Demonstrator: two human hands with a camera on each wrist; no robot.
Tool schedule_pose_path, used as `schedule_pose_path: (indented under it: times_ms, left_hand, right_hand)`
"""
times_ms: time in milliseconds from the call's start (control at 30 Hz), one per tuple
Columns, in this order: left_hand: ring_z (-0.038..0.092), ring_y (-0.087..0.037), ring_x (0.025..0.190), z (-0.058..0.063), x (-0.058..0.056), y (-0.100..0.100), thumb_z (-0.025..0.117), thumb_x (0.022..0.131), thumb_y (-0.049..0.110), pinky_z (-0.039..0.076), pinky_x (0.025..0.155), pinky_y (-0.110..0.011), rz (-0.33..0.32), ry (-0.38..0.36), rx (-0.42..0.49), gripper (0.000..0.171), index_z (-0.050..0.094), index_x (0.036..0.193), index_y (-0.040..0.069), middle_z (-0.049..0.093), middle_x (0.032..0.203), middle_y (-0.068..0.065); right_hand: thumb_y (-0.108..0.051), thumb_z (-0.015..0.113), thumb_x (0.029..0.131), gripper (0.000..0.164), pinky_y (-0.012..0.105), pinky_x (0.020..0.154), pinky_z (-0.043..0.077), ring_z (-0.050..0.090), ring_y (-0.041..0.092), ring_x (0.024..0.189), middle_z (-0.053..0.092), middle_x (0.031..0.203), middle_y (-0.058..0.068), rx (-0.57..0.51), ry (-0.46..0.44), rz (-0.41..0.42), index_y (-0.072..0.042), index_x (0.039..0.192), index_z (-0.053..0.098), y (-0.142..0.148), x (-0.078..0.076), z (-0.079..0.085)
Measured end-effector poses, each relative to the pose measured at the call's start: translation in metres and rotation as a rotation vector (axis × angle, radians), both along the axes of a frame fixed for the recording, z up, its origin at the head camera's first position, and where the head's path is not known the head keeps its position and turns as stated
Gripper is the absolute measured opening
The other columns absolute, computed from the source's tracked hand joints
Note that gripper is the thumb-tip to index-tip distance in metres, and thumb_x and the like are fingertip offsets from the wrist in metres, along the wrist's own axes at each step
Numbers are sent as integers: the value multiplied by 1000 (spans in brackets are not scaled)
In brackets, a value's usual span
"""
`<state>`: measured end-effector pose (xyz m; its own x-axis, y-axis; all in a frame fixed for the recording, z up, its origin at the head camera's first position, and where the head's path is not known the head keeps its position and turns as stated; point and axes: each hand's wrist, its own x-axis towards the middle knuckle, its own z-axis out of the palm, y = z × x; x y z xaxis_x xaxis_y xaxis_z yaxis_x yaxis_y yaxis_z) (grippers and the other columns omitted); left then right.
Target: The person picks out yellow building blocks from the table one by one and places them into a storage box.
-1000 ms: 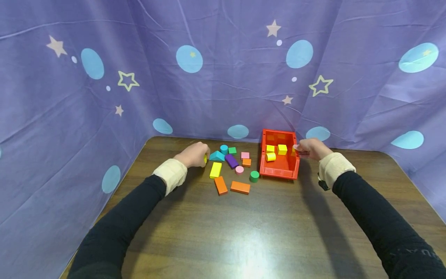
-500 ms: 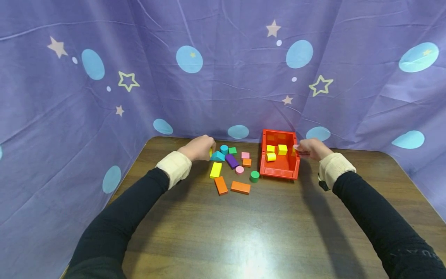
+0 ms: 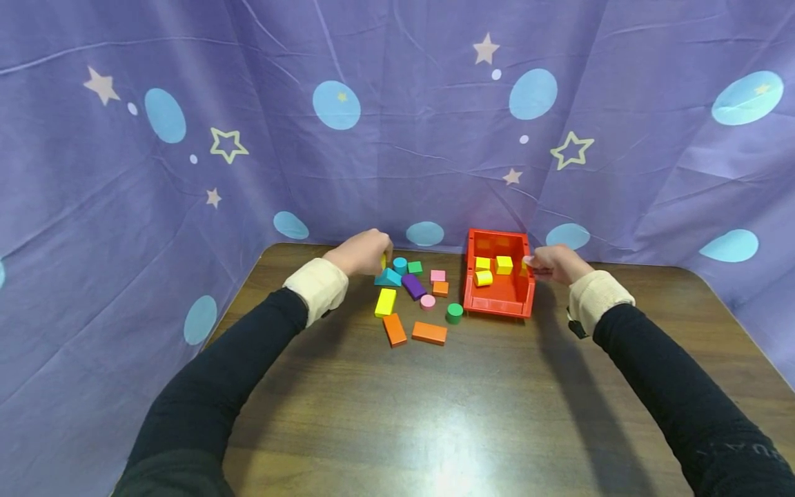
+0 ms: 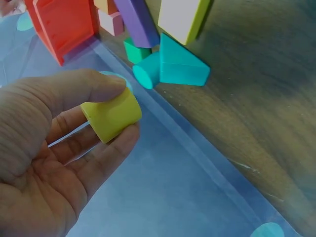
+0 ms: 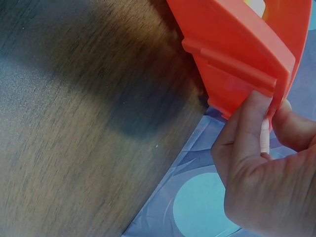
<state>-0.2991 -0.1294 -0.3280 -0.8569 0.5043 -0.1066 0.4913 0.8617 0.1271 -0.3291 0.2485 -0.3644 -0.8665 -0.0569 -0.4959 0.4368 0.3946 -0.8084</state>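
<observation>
I see the left hand (image 3: 362, 253) pinching a yellow cylinder (image 4: 114, 116) left of the red bin (image 3: 497, 308) the right hand (image 3: 560, 264) grips, and a lax pinch could drop it

Head view from above, forward and down; wrist views close-up, red bin (image 3: 511, 291) in both.

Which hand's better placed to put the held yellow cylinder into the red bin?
Left, I'd say: the left hand pinches the yellow cylinder, while the right hand grips the red bin at its right side and would likely have to let go.
</observation>
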Motion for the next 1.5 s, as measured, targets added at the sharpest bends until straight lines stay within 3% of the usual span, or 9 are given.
schedule_pose_path:
  times_ms: [367,567,733,800,867,967,1033,1167,1500]
  left_hand:
    - [59,-22,80,9,0,16,68,77,-10,53,72,-33,-19,-17,5,20,75,93,-1,72,96,-11]
    - [61,-22,86,14,-1,26,70,81,-7,54,78,-35,-27,-13,-2,21,75,100,1,72,103,-11]
    - [60,-22,85,17,-2,37,68,81,-9,53,74,-33,-40,-29,6,25,74,102,1,72,104,-11]
    - [61,-22,84,18,-2,41,66,81,-11,53,72,-33,-52,-29,12,25,75,101,1,73,103,-11]
    - [63,-22,86,18,-3,46,64,81,-12,54,72,-32,-60,-31,18,26,75,100,2,73,103,-11]
    - [65,-23,89,19,-3,54,64,81,-13,55,74,-32,-76,-19,23,26,76,99,1,74,102,-11]
    - [65,-24,90,20,-4,59,65,80,-13,55,74,-32,-83,-13,27,26,75,99,1,73,102,-11]
    - [64,-23,89,22,-4,70,65,79,-12,55,76,-31,-108,8,26,25,75,98,1,73,102,-10]
    - [62,-20,83,30,-2,99,60,79,-12,54,74,-32,-164,52,26,25,76,92,1,73,97,-9]
  right_hand:
    - [2,47,102,17,28,78,53,54,11,72,54,78,0,-8,2,-51,0,87,54,-3,2,0]
    - [-1,47,104,19,26,73,54,55,11,71,54,77,1,-1,-11,-30,0,87,54,-1,-3,-2]
    - [-5,55,103,12,31,80,56,57,15,76,57,84,5,13,-5,-20,0,93,58,15,-33,-31]
    - [-5,62,99,13,32,76,57,59,17,74,58,82,6,-52,-14,0,-1,86,60,31,-58,-56]
    - [-5,64,98,16,32,77,57,58,17,75,57,83,7,-97,-33,2,-3,82,58,39,-70,-68]
    - [-2,59,99,18,32,78,57,59,16,75,57,84,6,-77,-18,10,-3,81,56,32,-60,-59]
    - [-1,52,102,16,32,81,56,57,14,78,56,88,5,-8,-4,-13,-1,86,54,16,-36,-36]
    - [1,46,103,20,30,78,54,55,13,75,54,86,5,10,-9,-31,0,85,53,3,-9,-8]
    - [-2,49,104,20,26,74,53,54,12,75,54,84,3,25,7,-57,-2,85,54,-2,0,-1]
